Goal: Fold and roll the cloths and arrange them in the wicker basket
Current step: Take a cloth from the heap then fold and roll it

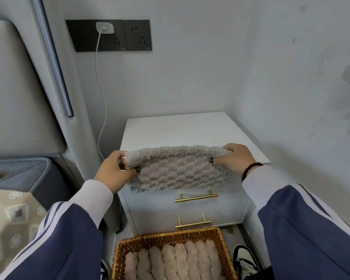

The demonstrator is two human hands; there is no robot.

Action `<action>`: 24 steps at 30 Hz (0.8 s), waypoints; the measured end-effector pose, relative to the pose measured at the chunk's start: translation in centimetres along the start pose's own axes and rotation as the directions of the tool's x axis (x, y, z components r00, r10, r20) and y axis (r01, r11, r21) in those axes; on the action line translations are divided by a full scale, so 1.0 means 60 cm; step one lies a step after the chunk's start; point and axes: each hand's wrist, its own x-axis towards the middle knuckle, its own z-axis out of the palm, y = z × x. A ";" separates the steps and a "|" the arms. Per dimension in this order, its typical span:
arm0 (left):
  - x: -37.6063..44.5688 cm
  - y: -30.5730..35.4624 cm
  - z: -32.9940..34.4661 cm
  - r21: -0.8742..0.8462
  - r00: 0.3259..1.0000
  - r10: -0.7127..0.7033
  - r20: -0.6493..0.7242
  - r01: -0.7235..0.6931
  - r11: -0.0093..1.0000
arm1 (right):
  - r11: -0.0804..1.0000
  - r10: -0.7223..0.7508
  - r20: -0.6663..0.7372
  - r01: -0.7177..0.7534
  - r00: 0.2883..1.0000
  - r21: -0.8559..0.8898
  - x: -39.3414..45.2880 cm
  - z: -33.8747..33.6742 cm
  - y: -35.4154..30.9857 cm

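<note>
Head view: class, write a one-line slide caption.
Both hands hold a grey cloth over the nightstand, above the wicker basket.

Person wearing navy sleeves with white stripes, ribbed white cuffs, black bead bracelet, dark rings.

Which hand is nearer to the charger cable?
Left. The left hand grips the cloth just right of the cable; the right hand grips its far end.

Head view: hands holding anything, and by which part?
Both hold the fluffy grey-beige cloth: left hand pinches its top-left corner, right hand its top-right.
</note>
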 end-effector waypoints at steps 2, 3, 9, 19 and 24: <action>-0.014 0.012 -0.006 -0.167 0.999 -0.016 0.029 0.021 0.986 | 0.996 0.013 -0.005 -0.012 1.000 0.086 -0.020 -0.019 -0.004; -0.024 0.020 -0.009 -0.248 0.999 -0.028 0.043 0.038 0.968 | 0.992 0.019 -0.009 -0.018 1.000 0.125 -0.029 -0.029 -0.006; -0.068 0.048 -0.023 -0.512 0.987 -0.103 0.122 0.152 0.846 | 0.884 0.101 -0.082 -0.052 0.992 0.465 -0.080 -0.066 -0.009; -0.078 0.074 0.012 -0.592 0.984 -0.129 0.121 0.176 0.786 | 0.951 0.093 -0.062 -0.070 0.994 0.300 -0.074 -0.057 -0.019; -0.043 0.073 0.024 -0.552 0.987 -0.140 0.082 0.162 0.818 | 0.969 0.035 -0.119 -0.005 0.992 0.246 -0.056 -0.043 -0.041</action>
